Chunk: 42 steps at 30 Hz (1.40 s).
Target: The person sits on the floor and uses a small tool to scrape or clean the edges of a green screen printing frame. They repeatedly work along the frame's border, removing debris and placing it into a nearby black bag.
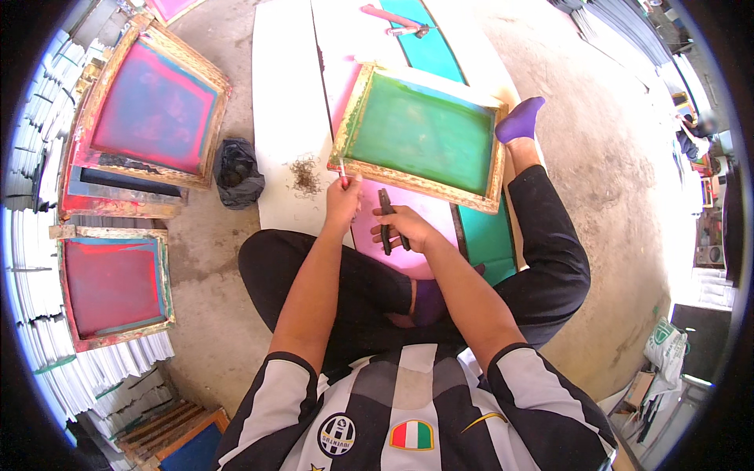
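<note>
In front of me lies a wooden screen-printing frame (424, 129) with green-stained mesh, tilted slightly on the boards. My left hand (343, 206) is closed at its near left corner around a slim tool (342, 168) with a pale shaft and a reddish part. That tool's tip meets the frame's wood; its exact kind is unclear. Just to the right, my right hand (410, 228) grips black-handled pliers (385, 206), their jaws pointing away from me, apart from the frame. Left of the frame sits a small heap of thin brown bits (305, 176).
White, pink and green boards (283, 94) lie under the work. A red-handled tool (397, 20) rests at their far end. At left stand a black plastic bag (239, 177), more printing frames (114, 286) and stacked white sheets (133, 361). My purple-socked foot (522, 119) touches the frame's right side.
</note>
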Available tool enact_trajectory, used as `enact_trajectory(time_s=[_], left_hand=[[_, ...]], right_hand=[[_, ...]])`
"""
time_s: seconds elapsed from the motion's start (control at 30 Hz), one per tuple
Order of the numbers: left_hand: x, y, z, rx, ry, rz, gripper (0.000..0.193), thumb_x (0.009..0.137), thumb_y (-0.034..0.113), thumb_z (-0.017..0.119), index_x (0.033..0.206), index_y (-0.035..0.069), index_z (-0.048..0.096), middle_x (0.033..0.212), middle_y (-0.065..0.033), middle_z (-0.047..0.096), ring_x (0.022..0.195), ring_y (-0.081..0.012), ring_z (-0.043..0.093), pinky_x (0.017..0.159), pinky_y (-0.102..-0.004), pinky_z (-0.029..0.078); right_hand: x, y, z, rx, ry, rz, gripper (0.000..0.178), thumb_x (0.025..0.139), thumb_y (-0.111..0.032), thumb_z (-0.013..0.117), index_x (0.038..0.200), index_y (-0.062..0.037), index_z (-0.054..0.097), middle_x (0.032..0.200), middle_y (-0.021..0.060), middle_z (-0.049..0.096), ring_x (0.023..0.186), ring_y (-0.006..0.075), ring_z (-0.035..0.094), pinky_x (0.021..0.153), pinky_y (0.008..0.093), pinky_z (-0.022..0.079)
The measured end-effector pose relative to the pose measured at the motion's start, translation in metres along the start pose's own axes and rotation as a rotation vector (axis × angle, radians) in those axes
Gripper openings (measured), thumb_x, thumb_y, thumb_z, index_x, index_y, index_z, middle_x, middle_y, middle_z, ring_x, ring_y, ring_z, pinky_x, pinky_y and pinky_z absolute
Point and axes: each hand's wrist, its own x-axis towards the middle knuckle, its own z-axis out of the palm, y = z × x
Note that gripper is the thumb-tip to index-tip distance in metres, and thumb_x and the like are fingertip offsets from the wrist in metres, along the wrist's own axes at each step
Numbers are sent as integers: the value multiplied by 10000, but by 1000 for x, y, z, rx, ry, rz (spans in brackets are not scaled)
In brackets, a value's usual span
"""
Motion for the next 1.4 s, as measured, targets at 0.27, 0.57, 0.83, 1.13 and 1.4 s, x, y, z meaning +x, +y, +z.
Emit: enact_trajectory(time_s=[0.27, 0.57, 0.83, 1.13, 1.4], left_hand=[[38, 6, -46, -308, 664, -149, 368, 971, 345, 622, 763, 98, 444, 552, -2, 445, 411, -126, 417, 359, -289, 299], [48, -5, -52, -460, 719, -148, 320, 971, 297, 605, 786, 63, 490, 640, -36, 522, 405, -134, 411, 356, -294, 313], [35, -19, -17, -108, 445, -65, 285, 935, 311, 640, 891, 54, 525, 746, -40, 548, 397, -118, 409, 342, -292, 284], [34, -18, -7, -92, 392, 32, 289, 943, 283, 639, 789, 65, 527, 636, -15, 507, 392, -105, 424, 344, -274, 306], [31, -9, 5, -120, 368, -45, 308, 952, 306, 640, 760, 108, 505, 598, 29, 473, 389, -83, 405, 343, -259, 274]], right_hand=[[-7, -10, -69, -107, 228, 145, 402, 968, -239, 560, 1303, -46, 449, 1019, 199, 646, 828, 303, 699, 672, 514, 571], [0, -22, -83, -119, 234, 192, 388, 933, -217, 587, 1227, 8, 471, 942, 202, 630, 777, 336, 683, 641, 543, 552], [5, -36, -88, -249, 224, 258, 368, 923, -206, 581, 1174, 50, 496, 898, 213, 655, 720, 298, 677, 563, 499, 549], [12, -6, -65, -406, 539, 18, 123, 786, -30, 509, 748, 71, 569, 625, 149, 592, 468, 225, 587, 366, 371, 440], [7, -11, -49, -531, 634, 110, 217, 846, -88, 492, 778, 81, 611, 712, 241, 666, 591, 319, 683, 468, 460, 530]])
